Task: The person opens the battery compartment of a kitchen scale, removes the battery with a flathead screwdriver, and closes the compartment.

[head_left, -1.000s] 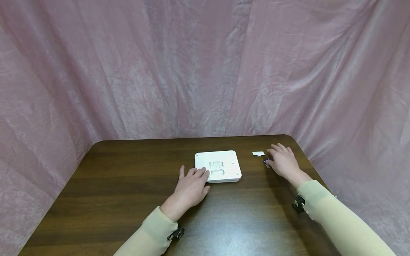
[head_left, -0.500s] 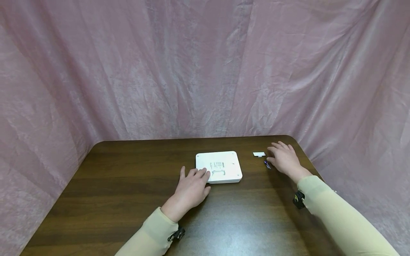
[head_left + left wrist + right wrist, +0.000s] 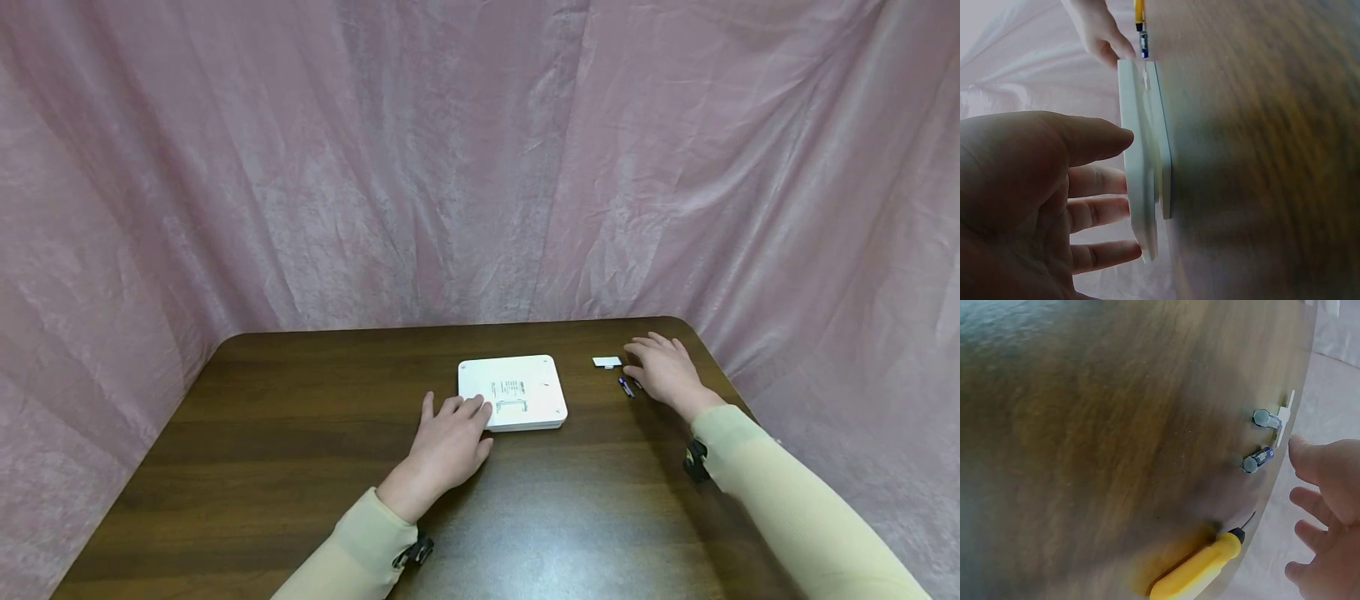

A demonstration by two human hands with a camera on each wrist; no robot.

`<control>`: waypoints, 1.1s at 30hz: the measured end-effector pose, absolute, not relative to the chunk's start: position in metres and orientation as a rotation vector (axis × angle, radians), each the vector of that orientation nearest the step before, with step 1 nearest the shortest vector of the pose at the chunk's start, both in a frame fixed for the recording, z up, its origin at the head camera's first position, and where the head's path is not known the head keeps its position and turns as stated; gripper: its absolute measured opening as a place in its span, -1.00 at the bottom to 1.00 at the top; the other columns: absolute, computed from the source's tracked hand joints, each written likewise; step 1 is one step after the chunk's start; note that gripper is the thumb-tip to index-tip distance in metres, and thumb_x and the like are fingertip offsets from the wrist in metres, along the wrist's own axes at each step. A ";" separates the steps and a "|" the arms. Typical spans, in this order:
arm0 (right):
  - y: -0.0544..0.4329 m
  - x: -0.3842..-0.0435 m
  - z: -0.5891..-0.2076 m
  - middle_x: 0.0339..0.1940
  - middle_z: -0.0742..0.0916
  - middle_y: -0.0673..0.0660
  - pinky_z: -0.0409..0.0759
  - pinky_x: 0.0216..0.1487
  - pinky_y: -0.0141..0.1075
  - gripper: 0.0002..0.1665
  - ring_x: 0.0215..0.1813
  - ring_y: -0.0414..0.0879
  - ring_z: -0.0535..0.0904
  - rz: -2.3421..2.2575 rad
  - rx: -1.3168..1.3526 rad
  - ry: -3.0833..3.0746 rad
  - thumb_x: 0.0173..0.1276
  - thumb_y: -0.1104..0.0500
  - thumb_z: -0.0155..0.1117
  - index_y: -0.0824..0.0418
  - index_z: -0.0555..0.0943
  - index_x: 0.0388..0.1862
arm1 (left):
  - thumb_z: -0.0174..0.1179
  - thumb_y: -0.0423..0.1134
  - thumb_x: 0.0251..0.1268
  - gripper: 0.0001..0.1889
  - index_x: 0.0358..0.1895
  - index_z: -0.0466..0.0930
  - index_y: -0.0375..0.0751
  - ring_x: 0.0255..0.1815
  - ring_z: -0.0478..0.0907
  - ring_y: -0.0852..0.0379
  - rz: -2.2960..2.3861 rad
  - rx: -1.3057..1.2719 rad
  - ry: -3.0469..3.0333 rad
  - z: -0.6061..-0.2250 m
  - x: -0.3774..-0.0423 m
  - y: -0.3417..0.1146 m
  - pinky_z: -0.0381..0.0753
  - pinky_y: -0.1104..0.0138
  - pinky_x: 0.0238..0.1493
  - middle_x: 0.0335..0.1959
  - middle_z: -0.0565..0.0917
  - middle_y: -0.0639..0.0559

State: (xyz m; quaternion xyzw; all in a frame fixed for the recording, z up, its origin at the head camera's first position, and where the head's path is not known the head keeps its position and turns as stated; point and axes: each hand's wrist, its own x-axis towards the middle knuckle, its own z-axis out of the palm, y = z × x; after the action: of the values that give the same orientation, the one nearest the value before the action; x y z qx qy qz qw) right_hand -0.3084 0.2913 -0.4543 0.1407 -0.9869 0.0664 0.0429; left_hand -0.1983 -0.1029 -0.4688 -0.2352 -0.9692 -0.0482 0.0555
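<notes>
A white, flat device [image 3: 528, 392] like a kitchen scale lies with its printed underside up on the brown table. My left hand [image 3: 442, 446] rests its fingertips on the near left part of the device, the thumb off to the side. Over at the right, my right hand [image 3: 666, 372] hovers with loosely bent fingers and nothing in them. Just beside its thumb lie two small batteries, one battery [image 3: 1266, 419] by the white battery cover [image 3: 1284, 417] and another battery [image 3: 1258, 460] a little apart. Part of the second is hidden by the hand in the head view.
In the right wrist view a yellow-handled screwdriver [image 3: 1197, 572] lies near the batteries; my right hand hides it in the head view. A pink curtain [image 3: 480, 167] hangs behind the table [image 3: 285, 467] and along its sides.
My right thumb has drawn back slightly from the batteries, which now show apart on the table. My left hand and the white device have stayed in place.
</notes>
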 end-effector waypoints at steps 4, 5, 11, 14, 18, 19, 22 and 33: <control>0.290 -0.313 -0.455 0.55 0.57 0.43 0.07 0.63 0.45 -0.42 0.68 0.48 0.23 0.216 0.441 -3.031 0.67 0.12 0.35 0.40 0.58 0.51 | 0.36 0.03 0.62 -0.46 0.52 0.62 -0.10 0.49 0.52 -0.16 -0.154 -0.709 -2.947 -0.468 -0.198 -0.102 0.21 -0.44 0.55 0.54 0.58 -0.01; 0.290 -0.314 -0.455 0.55 0.57 0.43 0.06 0.63 0.45 -0.42 0.68 0.48 0.23 0.214 0.443 -3.036 0.67 0.12 0.35 0.40 0.57 0.52 | 0.36 0.02 0.63 -0.45 0.52 0.62 -0.09 0.49 0.52 -0.16 -0.157 -0.708 -2.950 -0.468 -0.199 -0.102 0.21 -0.44 0.55 0.54 0.58 -0.01; 0.287 -0.317 -0.454 0.51 0.62 0.42 0.08 0.62 0.47 -0.44 0.66 0.50 0.26 0.214 0.461 -3.045 0.67 0.14 0.36 0.39 0.59 0.50 | 0.34 0.03 0.64 -0.45 0.54 0.61 -0.08 0.50 0.50 -0.16 -0.158 -0.707 -2.958 -0.469 -0.199 -0.103 0.19 -0.45 0.56 0.55 0.57 -0.01; 0.285 -0.320 -0.454 0.46 0.67 0.40 0.10 0.60 0.49 -0.47 0.63 0.51 0.31 0.218 0.468 -3.043 0.66 0.16 0.38 0.39 0.62 0.48 | 0.34 0.04 0.64 -0.45 0.54 0.60 -0.07 0.50 0.50 -0.16 -0.155 -0.707 -2.960 -0.469 -0.199 -0.103 0.18 -0.45 0.56 0.55 0.57 0.00; 0.283 -0.324 -0.455 0.44 0.69 0.38 0.10 0.61 0.49 -0.47 0.62 0.50 0.34 0.216 0.465 -3.068 0.66 0.17 0.37 0.37 0.63 0.48 | 0.32 0.04 0.66 -0.45 0.56 0.59 -0.06 0.52 0.49 -0.16 -0.146 -0.704 -2.973 -0.470 -0.199 -0.103 0.17 -0.45 0.57 0.57 0.55 0.01; 0.282 -0.325 -0.455 0.43 0.69 0.39 0.10 0.61 0.49 -0.48 0.61 0.50 0.35 0.208 0.465 -3.076 0.66 0.16 0.37 0.36 0.63 0.48 | 0.32 0.04 0.66 -0.45 0.57 0.58 -0.05 0.52 0.48 -0.16 -0.142 -0.704 -2.977 -0.470 -0.199 -0.103 0.17 -0.45 0.57 0.58 0.55 0.01; 0.281 -0.327 -0.456 0.41 0.70 0.39 0.11 0.60 0.48 -0.50 0.60 0.50 0.37 0.187 0.463 -3.095 0.66 0.16 0.37 0.35 0.65 0.45 | 0.31 0.04 0.66 -0.44 0.57 0.58 -0.05 0.52 0.48 -0.15 -0.135 -0.706 -2.977 -0.470 -0.199 -0.103 0.17 -0.45 0.57 0.58 0.54 0.01; 0.277 -0.336 -0.461 0.38 0.73 0.36 0.14 0.61 0.46 -0.57 0.62 0.49 0.33 0.148 0.420 -3.125 0.65 0.17 0.38 0.34 0.72 0.36 | 0.33 0.03 0.66 -0.46 0.55 0.60 -0.07 0.50 0.51 -0.15 -0.131 -0.713 -2.958 -0.469 -0.198 -0.104 0.21 -0.44 0.56 0.56 0.56 0.01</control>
State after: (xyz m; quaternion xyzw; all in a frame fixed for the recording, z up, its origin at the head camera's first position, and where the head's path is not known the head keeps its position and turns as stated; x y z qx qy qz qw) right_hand -0.3358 0.2767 -0.4607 0.1331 -0.9900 0.0470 -0.0074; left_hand -0.1979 -0.1042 -0.4692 -0.2337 -0.9702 -0.0430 0.0478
